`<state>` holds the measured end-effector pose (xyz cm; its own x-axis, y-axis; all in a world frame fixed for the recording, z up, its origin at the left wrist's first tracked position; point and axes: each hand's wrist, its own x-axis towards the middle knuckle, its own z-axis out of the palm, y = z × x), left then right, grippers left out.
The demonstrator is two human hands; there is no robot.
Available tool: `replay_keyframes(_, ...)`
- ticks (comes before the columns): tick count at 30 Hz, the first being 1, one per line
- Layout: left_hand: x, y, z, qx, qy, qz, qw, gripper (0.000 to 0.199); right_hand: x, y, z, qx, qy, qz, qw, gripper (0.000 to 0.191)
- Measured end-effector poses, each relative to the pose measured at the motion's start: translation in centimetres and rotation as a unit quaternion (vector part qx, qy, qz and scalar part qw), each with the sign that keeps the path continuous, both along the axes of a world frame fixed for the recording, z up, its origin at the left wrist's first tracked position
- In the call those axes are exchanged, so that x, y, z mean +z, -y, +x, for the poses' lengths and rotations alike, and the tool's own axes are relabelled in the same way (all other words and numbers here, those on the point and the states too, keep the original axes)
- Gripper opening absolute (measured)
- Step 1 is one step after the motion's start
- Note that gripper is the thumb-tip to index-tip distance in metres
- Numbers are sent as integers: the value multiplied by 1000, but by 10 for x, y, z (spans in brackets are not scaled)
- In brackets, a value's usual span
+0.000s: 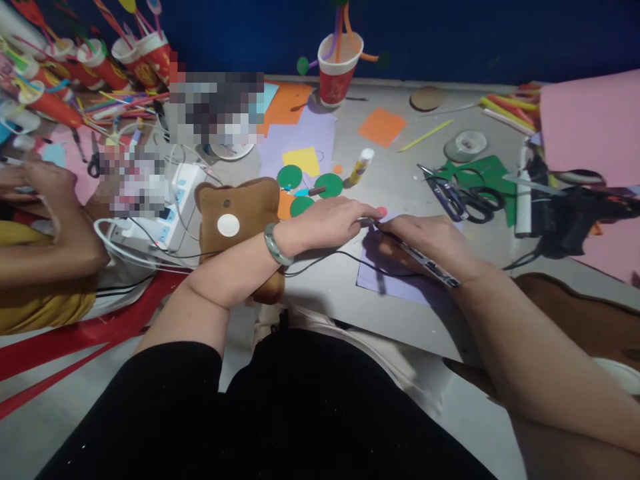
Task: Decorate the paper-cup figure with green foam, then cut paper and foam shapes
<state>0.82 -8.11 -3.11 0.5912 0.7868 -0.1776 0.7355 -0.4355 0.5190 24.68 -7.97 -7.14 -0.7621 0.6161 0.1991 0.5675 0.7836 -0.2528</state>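
My right hand (430,240) is closed around a slim pen (427,263) with a dark tip and a silvery patterned barrel. Its tip points down at a purple sheet of paper (373,270) on the table. My left hand (330,223) reaches in from the left, its fingertips pinched at a small greyish piece (367,221) beside the pen tip; what it is I cannot make out. Just past the fingertips lies a small pink paper disc (381,211). Green paper circles (329,186) lie beyond my left hand, near an upright yellow glue stick (361,167).
A brown bear-shaped pouch (240,200) lies by my left forearm; a black cable (345,253) crosses under my hands. Scissors (463,193), a tape roll (466,145) and a red paper cup (340,70) stand or lie farther back. Another person's arm (55,233) is at left by a power strip (180,207).
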Motion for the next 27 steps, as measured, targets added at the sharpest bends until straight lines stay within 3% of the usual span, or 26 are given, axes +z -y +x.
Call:
replay_keyframes(5,3,1,1,7,-14,-7,1000,59,4,1,1,-6,-6,-22,1000,10)
replay_keyframes(12,0,0,1,0,-8,-4,1000,59,-5,-1,3,-4,-29,-26,999,12)
replay_keyframes(21,6,1,2,5,-21,-17,1000,60,12,1,-3,-30,-26,-33,999,7)
replay_keyframes(27,7,2,2,6,-16,-12,1000,58,12,-3,0,-37,-56,-23,997,9)
